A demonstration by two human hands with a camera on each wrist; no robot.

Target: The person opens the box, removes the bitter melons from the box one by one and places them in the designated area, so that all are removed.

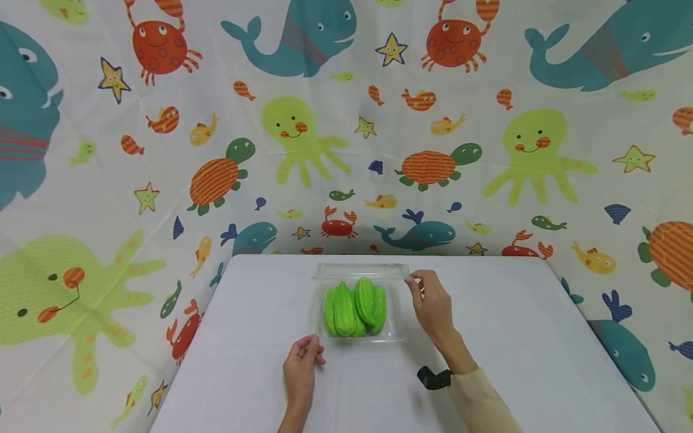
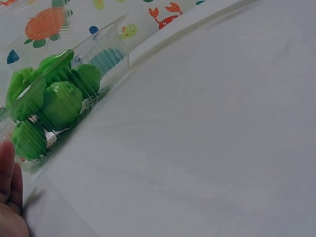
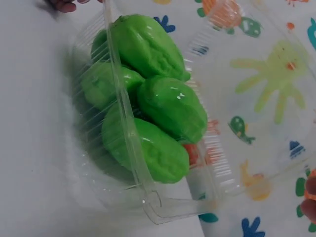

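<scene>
A clear plastic clamshell container (image 1: 401, 313) sits on the white table with its lid (image 1: 360, 271) raised at the back. Inside lie several glossy green fruits (image 1: 344, 310) that look like chayotes, also seen close up as green fruits (image 3: 165, 108) in the right wrist view. My left hand (image 1: 302, 364) pinches the container's front left corner; in the left wrist view only part of the left hand (image 2: 10, 197) shows. At the lid's right edge, my right hand (image 1: 435, 302) pinches the plastic between thumb and forefinger. Just the right fingertips (image 3: 310, 197) appear in the right wrist view.
The white table (image 1: 243, 313) ends at a back edge behind the container. A curtain (image 1: 335, 174) printed with sea animals hangs behind and at both sides. A black strap-like device (image 1: 433, 378) is at the right wrist, beside a beige sleeve (image 1: 479, 400).
</scene>
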